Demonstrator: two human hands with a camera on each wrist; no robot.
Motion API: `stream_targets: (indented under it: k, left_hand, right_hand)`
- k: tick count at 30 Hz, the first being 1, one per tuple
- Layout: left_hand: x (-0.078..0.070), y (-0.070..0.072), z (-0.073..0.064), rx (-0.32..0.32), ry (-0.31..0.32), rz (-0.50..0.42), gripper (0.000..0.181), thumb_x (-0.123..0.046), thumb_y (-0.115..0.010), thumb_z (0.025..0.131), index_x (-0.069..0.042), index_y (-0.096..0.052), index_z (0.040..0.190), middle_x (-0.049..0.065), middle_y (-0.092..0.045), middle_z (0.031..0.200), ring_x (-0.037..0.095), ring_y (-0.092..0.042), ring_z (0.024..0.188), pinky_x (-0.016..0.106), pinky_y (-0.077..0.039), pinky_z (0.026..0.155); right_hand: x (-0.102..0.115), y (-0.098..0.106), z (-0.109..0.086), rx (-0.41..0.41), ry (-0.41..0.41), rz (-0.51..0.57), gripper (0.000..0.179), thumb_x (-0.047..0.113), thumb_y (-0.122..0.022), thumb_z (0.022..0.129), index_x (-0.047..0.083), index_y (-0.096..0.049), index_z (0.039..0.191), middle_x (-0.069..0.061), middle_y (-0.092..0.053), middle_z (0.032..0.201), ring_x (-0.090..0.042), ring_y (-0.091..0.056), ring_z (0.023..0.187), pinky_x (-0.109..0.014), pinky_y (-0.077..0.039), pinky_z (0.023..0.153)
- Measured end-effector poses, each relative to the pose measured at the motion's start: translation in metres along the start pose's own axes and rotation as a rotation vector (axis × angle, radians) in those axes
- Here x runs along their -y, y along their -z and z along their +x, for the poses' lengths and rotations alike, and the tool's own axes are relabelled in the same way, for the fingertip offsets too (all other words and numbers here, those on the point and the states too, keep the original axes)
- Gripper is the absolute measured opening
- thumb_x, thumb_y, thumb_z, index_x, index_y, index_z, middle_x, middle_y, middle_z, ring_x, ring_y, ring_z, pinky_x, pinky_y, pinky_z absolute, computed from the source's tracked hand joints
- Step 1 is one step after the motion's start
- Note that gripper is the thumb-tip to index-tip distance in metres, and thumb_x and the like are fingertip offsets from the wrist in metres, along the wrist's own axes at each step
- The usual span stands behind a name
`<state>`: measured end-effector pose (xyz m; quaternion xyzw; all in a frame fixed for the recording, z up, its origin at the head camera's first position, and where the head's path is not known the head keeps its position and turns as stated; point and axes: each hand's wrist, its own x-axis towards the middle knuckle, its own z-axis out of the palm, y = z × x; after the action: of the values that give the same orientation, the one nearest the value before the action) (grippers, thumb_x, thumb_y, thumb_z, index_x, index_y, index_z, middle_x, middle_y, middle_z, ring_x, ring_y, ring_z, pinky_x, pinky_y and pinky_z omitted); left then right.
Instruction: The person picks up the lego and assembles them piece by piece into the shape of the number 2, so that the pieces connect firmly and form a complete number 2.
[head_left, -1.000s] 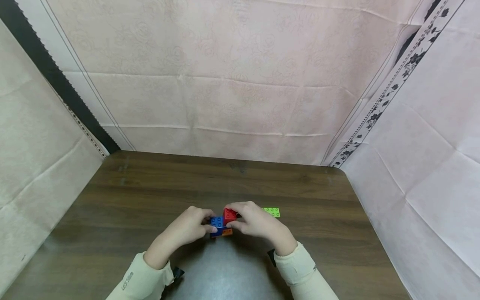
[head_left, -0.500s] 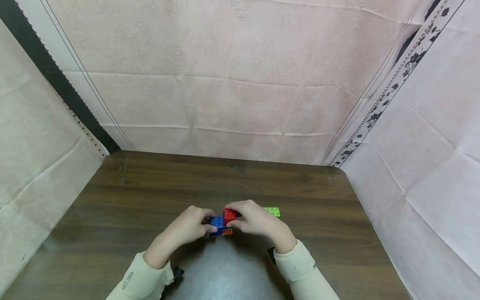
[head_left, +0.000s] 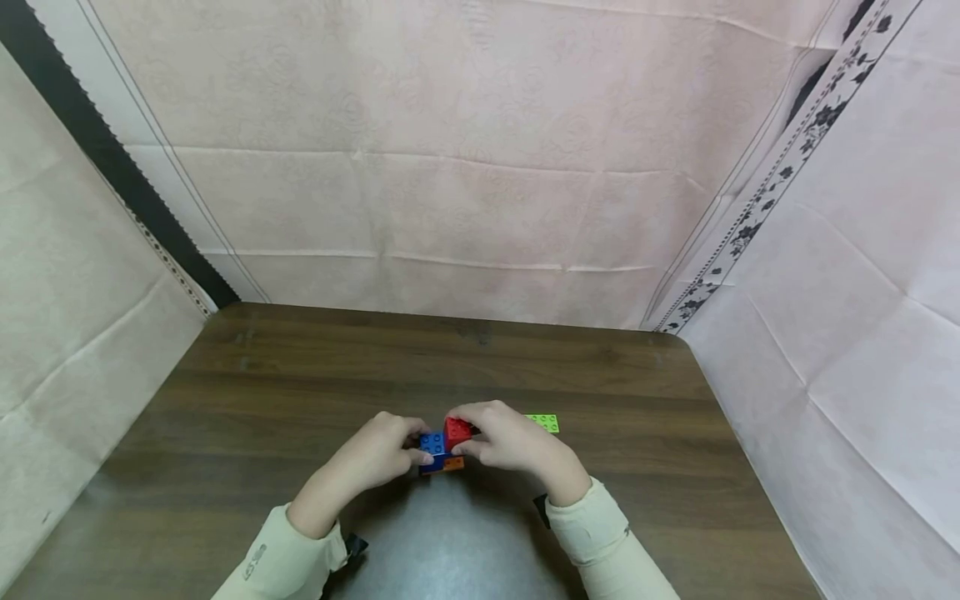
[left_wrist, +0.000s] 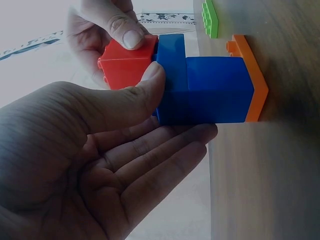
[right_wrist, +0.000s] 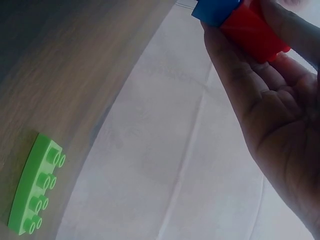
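A small stack of toy building bricks stands on the table between both hands. At its bottom is a flat orange brick (left_wrist: 252, 82); above it comes a dark blue brick (left_wrist: 220, 90), then a lighter blue brick (left_wrist: 171, 67). On the right part of the top sits a red brick (head_left: 457, 432), its studs facing up. My left hand (head_left: 381, 447) pinches the blue bricks from the left, thumb at the near face and fingers behind. From the right, my right hand (head_left: 506, 440) pinches the red brick between thumb and fingers, as the left wrist view also shows.
A flat light green brick (right_wrist: 34, 187) with two rows of studs lies on the wooden table (head_left: 315, 367), to the right behind the right hand. Pale cloth (head_left: 480, 208) hangs along the table's back edge and both sides.
Both hands keep their grip on the stack with hardly any movement. The whole head view has shifted very slightly.
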<state>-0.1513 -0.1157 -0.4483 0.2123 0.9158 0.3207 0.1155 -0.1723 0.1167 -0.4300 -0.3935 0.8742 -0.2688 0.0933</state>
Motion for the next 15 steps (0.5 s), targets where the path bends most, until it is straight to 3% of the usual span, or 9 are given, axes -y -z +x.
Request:
stream_targets:
  k: [15]
  left_hand:
    - [-0.0008, 0.0004, -0.0003, -0.009, -0.003, 0.003, 0.027, -0.021, -0.078, 0.090, -0.007, -0.073, 0.112, 0.001, -0.072, 0.093, 0.007, -0.063, 0.074, 0.034, -0.058, 0.070]
  right_hand:
    - [0.0032, 0.0006, 0.0009, 0.004, 0.012, -0.043, 0.029, 0.015, -0.072, 0.095, 0.009, -0.064, 0.122, 0.007, -0.063, 0.095, -0.007, -0.054, 0.077, -0.018, -0.048, 0.068]
